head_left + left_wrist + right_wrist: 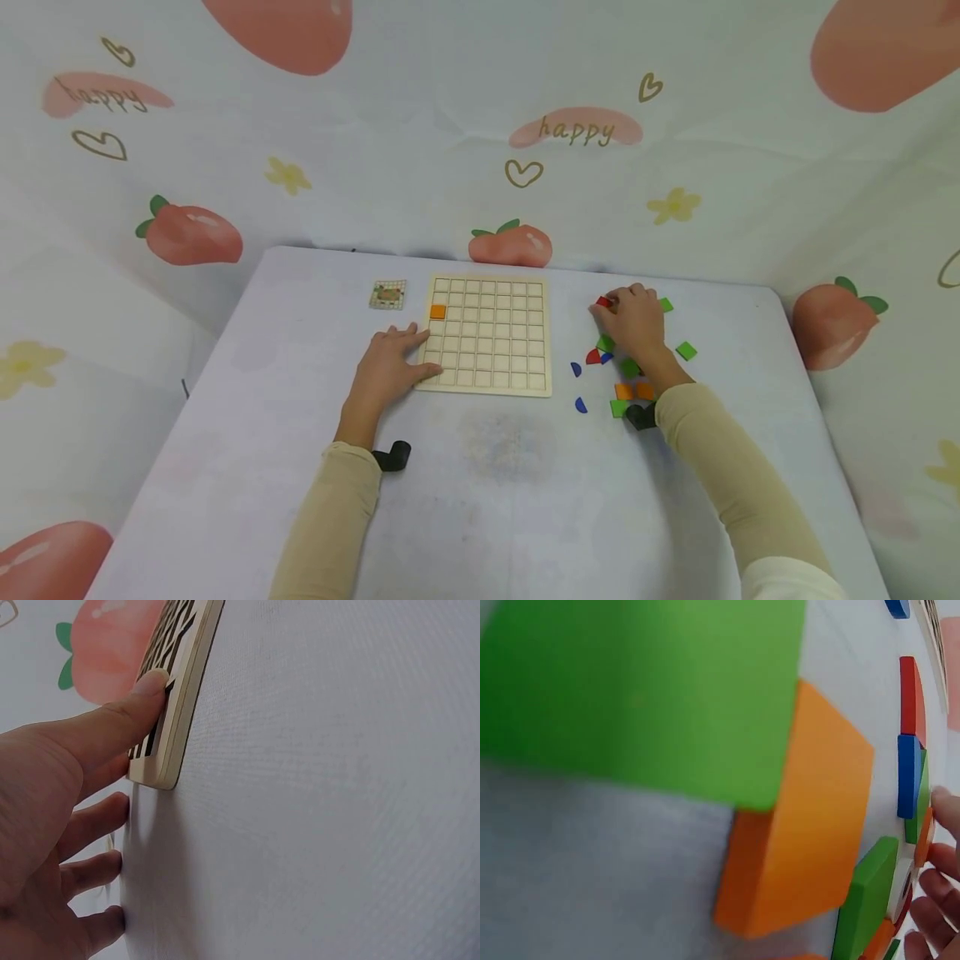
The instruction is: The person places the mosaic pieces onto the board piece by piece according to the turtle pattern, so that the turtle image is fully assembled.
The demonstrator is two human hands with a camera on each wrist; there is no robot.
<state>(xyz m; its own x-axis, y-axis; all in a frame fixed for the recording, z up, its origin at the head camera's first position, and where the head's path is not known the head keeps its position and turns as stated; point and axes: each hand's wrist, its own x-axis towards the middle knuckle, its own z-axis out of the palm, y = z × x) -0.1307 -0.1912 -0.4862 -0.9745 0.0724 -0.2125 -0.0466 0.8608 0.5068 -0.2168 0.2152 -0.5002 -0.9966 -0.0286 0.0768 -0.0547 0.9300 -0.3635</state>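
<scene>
A wooden grid board [491, 389] lies on the table with one orange square tile [437, 312] in its left column. My left hand [386, 367] rests at the board's left edge. In the left wrist view its thumb [124, 724] lies on the board's rim, the other fingers spread beside it. To the right, my right hand [636, 321] is bent over the loose tiles, its thumb and index fingertips right at a red tile [603, 302]. I cannot tell whether they pinch it. The right wrist view shows an orange tile [924, 836] close to those fingertips.
Green tiles [686, 351], orange tiles [624, 392], a red quarter-round [593, 357] and blue half-rounds [581, 405] lie scattered around the right forearm. A small pattern card [387, 294] sits left of the board. Patterned cloth [450, 125] hangs behind the table.
</scene>
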